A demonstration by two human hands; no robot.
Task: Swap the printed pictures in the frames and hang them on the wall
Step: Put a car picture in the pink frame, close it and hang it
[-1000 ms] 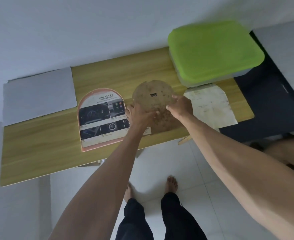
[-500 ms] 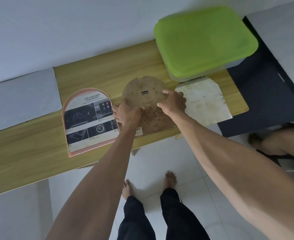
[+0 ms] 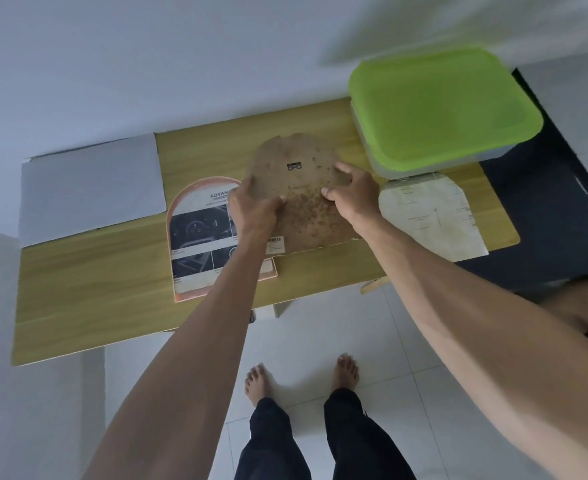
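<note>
Both hands hold the brown arched fibreboard backing panel (image 3: 299, 188) face-down at the centre of the wooden table (image 3: 88, 278). Left hand (image 3: 254, 206) and right hand (image 3: 353, 190) pinch its side edges, probably to lift it. The orange arched frame (image 3: 195, 237) lies just left.

A wooden table (image 3: 88, 292) stands against a plain pale wall (image 3: 147, 64) (dimly lit), over white floor tiles (image 3: 406, 410).

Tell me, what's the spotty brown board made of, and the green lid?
The brown board looks like matte pressed fibreboard or cardboard: flat, thin, dull, stained with dark speckles. The green lid looks like smooth plastic: bright, even colour, rounded moulded corners.
</note>
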